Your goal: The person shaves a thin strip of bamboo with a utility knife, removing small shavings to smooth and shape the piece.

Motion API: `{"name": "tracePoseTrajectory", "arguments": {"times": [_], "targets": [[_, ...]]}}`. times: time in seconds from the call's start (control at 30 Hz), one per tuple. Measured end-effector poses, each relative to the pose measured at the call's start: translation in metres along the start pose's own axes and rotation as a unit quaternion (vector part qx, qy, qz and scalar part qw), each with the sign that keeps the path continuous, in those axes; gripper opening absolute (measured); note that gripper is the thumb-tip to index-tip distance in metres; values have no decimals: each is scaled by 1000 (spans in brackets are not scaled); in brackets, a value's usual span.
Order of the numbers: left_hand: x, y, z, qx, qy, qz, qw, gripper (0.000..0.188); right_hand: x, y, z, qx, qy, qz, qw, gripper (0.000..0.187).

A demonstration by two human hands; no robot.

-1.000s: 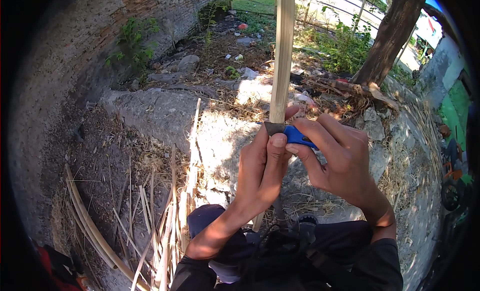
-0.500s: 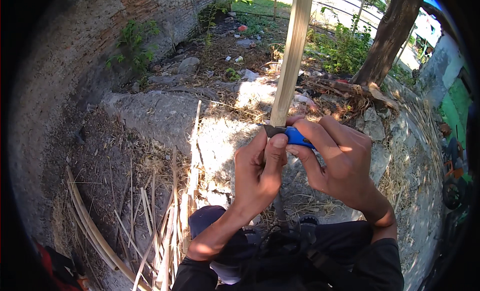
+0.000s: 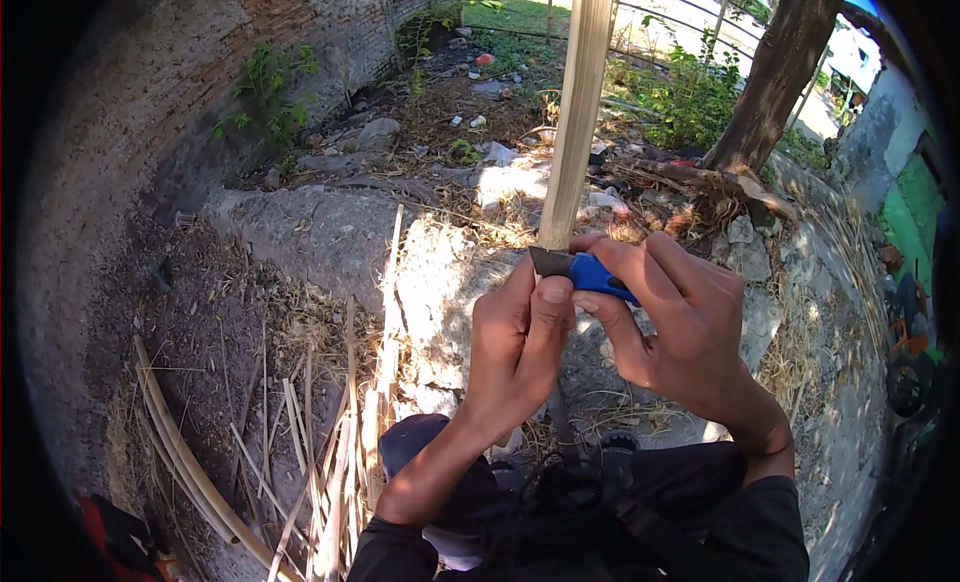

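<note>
A long, pale bamboo strip (image 3: 578,112) rises nearly upright in front of me, its top beyond the picture's upper edge. My left hand (image 3: 515,332) is closed around its lower end, the thumb raised just under the blade. Between the thumb and fingers of my right hand (image 3: 675,317) is a utility knife (image 3: 600,278) with a blue handle. Its short dark blade lies across the front of the strip near the bottom, touching it just above my left thumb. The strip's lowest end is hidden by my left hand.
Several cut strips (image 3: 330,502) lie at lower left beside curved poles (image 3: 190,472). A stone ledge (image 3: 310,232) crosses ahead, with litter and dry grass behind it. A brick wall (image 3: 330,32) stands at left, a tree trunk (image 3: 775,82) at far right.
The strip's upper part has shifted slightly left. The knife has turned a little, and more of its blade face shows. Both hands keep their hold.
</note>
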State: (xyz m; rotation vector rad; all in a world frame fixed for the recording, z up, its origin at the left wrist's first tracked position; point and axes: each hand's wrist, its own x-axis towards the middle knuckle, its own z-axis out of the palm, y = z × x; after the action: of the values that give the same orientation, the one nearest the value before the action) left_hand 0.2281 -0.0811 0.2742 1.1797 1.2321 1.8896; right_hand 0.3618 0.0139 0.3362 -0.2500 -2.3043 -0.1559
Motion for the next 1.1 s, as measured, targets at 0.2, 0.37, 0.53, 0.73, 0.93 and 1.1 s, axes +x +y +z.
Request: {"name": "tracePoseTrajectory", "arguments": {"times": [0.2,0.37,0.53,0.73,0.93,1.1], "targets": [[1,-2,-2,-13,-32,-24,999,45,-1,5,0,4,-5,-9,1000,33],[3,-4,0,-28,-27,-8,999,45,0,7,2,16,-8,-15,1000,35],[2,-9,2,-13,-14,8,1000,45,-1,9,1,11,-8,-19,1000,36],[0,-11,4,-9,21,42,999,38,0,2,-4,13,-8,-4,1000,34],[4,-6,7,13,41,40,998,37,-3,-1,-6,-14,-10,11,1000,34],[4,-4,4,44,42,-3,998,43,-2,0,-1,-51,13,-7,999,32]]}}
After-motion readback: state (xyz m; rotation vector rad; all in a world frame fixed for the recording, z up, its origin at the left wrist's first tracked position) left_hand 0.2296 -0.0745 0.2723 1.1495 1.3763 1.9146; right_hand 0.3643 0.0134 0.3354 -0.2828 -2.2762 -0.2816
